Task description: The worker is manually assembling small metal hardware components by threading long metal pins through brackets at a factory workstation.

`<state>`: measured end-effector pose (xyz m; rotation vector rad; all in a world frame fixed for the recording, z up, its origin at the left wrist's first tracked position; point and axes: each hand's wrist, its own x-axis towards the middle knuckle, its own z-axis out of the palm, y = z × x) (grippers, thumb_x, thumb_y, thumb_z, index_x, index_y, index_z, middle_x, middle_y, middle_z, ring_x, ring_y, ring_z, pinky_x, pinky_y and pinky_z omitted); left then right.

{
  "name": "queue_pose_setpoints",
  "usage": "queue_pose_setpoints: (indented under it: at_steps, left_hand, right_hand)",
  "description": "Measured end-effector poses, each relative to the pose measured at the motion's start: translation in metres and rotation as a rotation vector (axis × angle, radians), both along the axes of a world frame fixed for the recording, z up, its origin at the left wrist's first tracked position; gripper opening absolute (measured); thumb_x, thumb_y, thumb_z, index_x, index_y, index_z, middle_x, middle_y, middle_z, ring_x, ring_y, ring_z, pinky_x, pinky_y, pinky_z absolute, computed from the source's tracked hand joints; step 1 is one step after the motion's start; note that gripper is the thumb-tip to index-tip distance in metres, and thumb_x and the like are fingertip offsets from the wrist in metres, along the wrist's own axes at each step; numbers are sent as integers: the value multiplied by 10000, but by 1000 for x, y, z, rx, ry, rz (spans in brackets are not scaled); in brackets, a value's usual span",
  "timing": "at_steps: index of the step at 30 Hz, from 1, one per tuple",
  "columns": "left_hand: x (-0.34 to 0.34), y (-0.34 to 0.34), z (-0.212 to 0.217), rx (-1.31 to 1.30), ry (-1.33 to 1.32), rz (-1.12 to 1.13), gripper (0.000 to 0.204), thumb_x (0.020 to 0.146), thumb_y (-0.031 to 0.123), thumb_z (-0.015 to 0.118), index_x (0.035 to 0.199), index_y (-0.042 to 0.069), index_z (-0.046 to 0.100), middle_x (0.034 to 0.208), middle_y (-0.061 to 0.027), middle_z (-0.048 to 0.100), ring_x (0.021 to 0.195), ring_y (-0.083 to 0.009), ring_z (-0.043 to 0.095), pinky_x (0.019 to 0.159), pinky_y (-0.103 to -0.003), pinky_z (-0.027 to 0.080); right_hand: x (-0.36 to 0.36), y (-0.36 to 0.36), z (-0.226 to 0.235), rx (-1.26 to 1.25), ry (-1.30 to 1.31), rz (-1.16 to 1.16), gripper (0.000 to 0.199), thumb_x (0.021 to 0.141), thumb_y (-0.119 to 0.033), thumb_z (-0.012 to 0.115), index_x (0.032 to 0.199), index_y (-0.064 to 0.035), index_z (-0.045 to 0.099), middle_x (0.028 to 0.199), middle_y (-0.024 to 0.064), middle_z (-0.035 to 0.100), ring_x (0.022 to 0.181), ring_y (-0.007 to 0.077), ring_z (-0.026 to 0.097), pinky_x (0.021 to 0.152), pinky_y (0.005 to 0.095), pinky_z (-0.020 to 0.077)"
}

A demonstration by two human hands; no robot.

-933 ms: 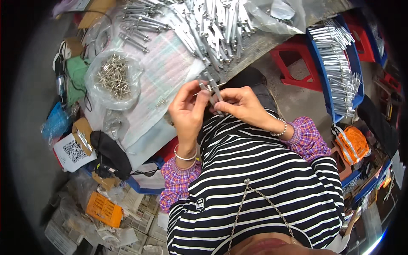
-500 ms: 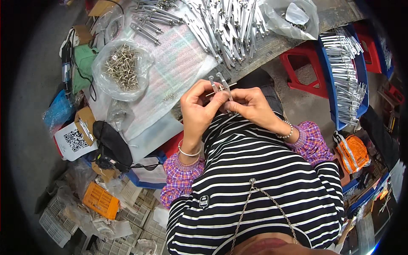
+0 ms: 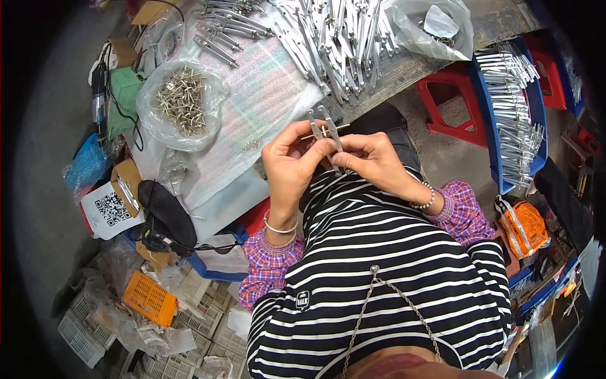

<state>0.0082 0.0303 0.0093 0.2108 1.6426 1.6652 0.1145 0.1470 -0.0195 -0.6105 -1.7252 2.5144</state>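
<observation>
In front of my striped top, both hands hold one small metal part [image 3: 331,121]. It has two slim silver arms side by side, with a thin pin [image 3: 341,127] running crosswise through them. My left hand [image 3: 291,165] pinches the part between thumb and fingers on the left. On the right, my right hand [image 3: 377,165] grips its lower portion with thumb and bent fingers. The fingers cover much of the part's lower half. Just beyond the hands is the table edge, with a pile of long silver metal strips [image 3: 344,47] on it.
A clear plastic bag of metal pins [image 3: 181,101] lies on the foam-covered table [image 3: 252,95]. Several assembled metal pieces [image 3: 221,38] lie at the back. Another plastic bag [image 3: 464,31] sits back right. Blue bins [image 3: 492,126] of silver strips and red stools [image 3: 445,85] stand to the right.
Both hands have shifted slightly left with the metal part. The part's two arms look turned a little, and more of the pin crossing shows between them.
</observation>
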Motion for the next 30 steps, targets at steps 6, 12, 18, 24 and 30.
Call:
queue_pose_setpoints:
  at_steps: [6, 12, 18, 24, 30]
  left_hand:
    - [-2, 0, 0, 10, 43, -14, 243, 759, -68, 650, 996, -65, 597, 826, -68, 636, 724, -102, 608, 646, -212, 494]
    - [-1, 6, 12, 10, -16, -16, 219, 771, -66, 639, 984, -65, 586, 817, -66, 631, 704, -102, 600, 630, -214, 498]
    - [-10, -2, -1, -161, 170, -107, 122, 833, 67, 637, 871, -44, 607, 725, -34, 615, 658, -66, 566, 564, -189, 439]
    - [-6, 3, 8, -12, 66, -109, 106, 810, 32, 647, 837, -29, 565, 725, -47, 609, 676, -76, 577, 582, -189, 453]
    - [-3, 0, 3, 21, 33, -56, 166, 761, -59, 650, 871, -30, 529, 791, -82, 618, 716, -116, 613, 616, -209, 498]
  right_hand:
    - [0, -2, 0, -21, -9, -7, 151, 818, -41, 611, 924, 59, 647, 746, 75, 665, 686, 67, 596, 607, 206, 485]
    - [1, -1, -5, -130, 0, 37, 158, 852, -44, 583, 966, 61, 614, 805, 71, 643, 746, 111, 611, 686, 228, 495]
    - [0, 8, 5, 8, 0, 112, 135, 857, -61, 576, 907, 57, 621, 748, 66, 638, 696, 94, 603, 627, 221, 483]
    - [1, 6, 0, 146, 34, 86, 124, 830, -67, 589, 843, 47, 635, 648, 50, 619, 593, 50, 542, 526, 207, 433]
    - [0, 3, 0, 15, 32, 69, 141, 839, -59, 589, 912, 51, 640, 697, 51, 644, 639, 57, 569, 562, 204, 453]
